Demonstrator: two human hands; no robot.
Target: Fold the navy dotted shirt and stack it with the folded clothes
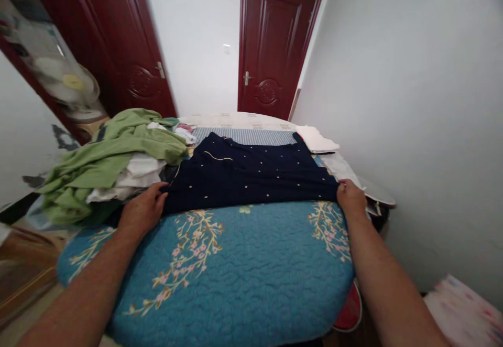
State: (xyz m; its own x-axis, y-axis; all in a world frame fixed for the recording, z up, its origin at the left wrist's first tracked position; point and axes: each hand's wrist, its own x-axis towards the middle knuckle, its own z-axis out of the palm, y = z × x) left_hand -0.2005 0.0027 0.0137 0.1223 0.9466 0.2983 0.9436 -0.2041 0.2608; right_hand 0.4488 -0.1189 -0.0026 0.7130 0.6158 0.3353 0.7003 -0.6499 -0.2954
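A dark navy garment (255,174) with small pale dots and thin cream piping is spread across the table. Its near edge runs nearly straight between my two hands. My left hand (145,206) pinches the near left corner, fingers closed on the cloth, beside the heap of clothes. At the near right corner my right hand (350,196) grips the cloth between thumb and fingers. The garment's far side lies flat, with a few slight folds. Under it is a teal quilted cover (251,268) with a flower-branch pattern.
A pile of clothes with a green garment (113,153) on top sits to the left. Folded white cloth (317,139) lies at the back right. A blue-striped cloth (251,136) is behind the garment. A white wall (416,100) stands close on the right.
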